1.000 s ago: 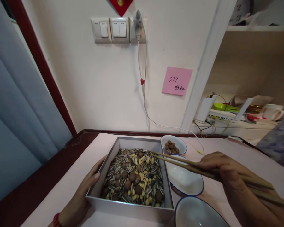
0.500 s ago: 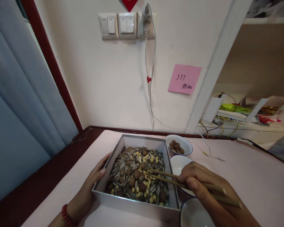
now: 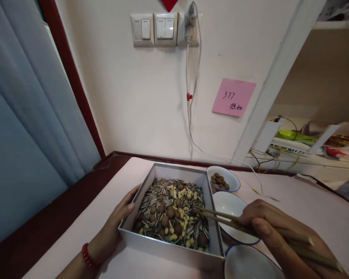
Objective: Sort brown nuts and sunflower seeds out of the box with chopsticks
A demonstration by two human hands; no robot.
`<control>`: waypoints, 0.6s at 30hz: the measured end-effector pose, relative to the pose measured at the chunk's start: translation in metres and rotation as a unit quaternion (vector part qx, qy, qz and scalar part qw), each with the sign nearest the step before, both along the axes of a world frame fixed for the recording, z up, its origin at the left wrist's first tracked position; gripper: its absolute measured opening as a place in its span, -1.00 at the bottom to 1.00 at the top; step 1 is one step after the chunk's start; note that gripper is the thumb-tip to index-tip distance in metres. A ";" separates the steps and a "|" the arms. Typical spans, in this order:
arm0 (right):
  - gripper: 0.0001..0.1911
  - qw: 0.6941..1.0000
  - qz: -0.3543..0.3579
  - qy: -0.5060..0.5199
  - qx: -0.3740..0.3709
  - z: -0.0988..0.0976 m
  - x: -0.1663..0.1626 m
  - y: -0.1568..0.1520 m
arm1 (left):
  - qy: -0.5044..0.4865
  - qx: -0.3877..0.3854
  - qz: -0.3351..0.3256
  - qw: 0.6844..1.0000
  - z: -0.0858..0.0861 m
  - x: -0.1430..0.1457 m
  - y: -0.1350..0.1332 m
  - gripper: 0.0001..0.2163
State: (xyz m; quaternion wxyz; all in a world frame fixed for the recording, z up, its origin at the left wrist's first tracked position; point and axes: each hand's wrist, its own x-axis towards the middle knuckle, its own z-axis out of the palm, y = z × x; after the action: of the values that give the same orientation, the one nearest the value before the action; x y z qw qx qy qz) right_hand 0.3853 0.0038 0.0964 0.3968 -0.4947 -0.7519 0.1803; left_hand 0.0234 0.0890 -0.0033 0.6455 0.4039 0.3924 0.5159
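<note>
My left hand (image 3: 113,226) grips the left wall of a silver-edged square box (image 3: 171,248), thumb at the rim. Inside lie striped sunflower seeds (image 3: 154,201), small yellow peanut-shaped pieces (image 3: 189,195) and round brown balls (image 3: 170,211) of mixed sizes. In my right hand (image 3: 282,232) is a pair of wooden chopsticks (image 3: 221,217). Their tips meet close together over the seeds in the right part of the box; whether they pinch anything I cannot tell. Beneath the chopsticks, beside the box, stands a white blue-rimmed bowl (image 3: 228,203) with nothing visible in it.
A second bowl (image 3: 233,178) behind it holds several brown balls. The third bowl (image 3: 247,263) is nearest me, partly cut off by the frame. A white cable (image 3: 221,155) runs from the wall socket (image 3: 189,31) onto the pink-covered tabletop (image 3: 302,205). Shelves stand at the right.
The chopsticks have moved right, their tips leaving the brown balls in the middle for the seeds near the right wall. My left hand still grips the box. The view has shifted slightly.
</note>
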 end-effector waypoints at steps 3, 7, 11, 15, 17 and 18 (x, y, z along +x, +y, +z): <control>-0.65 0.999 -0.023 -0.017 0.037 0.002 0.000 0.000 | -0.002 0.002 -0.006 1.000 -0.002 -0.001 0.000 -0.30; -0.60 1.000 -0.008 0.002 0.008 0.002 -0.011 0.002 | 0.000 0.009 -0.013 1.000 -0.005 -0.003 0.002 -0.33; -0.58 0.999 -0.007 0.019 -0.025 -0.007 -0.019 0.007 | -0.002 0.007 -0.013 1.000 -0.007 -0.004 0.003 -0.36; -0.58 0.999 -0.021 0.023 -0.039 -0.018 -0.023 0.012 | -0.011 -0.004 -0.020 1.000 -0.007 -0.004 0.003 -0.35; -0.57 0.999 -0.026 0.025 -0.030 -0.020 -0.024 0.014 | -0.009 -0.004 -0.020 1.000 -0.006 -0.004 0.003 -0.33; -0.57 0.999 -0.029 0.027 -0.023 -0.019 -0.023 0.014 | -0.005 -0.004 -0.018 1.000 -0.005 -0.004 0.003 -0.31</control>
State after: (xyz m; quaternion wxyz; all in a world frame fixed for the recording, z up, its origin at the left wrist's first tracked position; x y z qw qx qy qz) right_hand 0.3619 0.0175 0.0771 0.4107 -0.5200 -0.7218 0.1998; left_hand 0.0192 0.0920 -0.0079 0.6586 0.4056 0.3838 0.5044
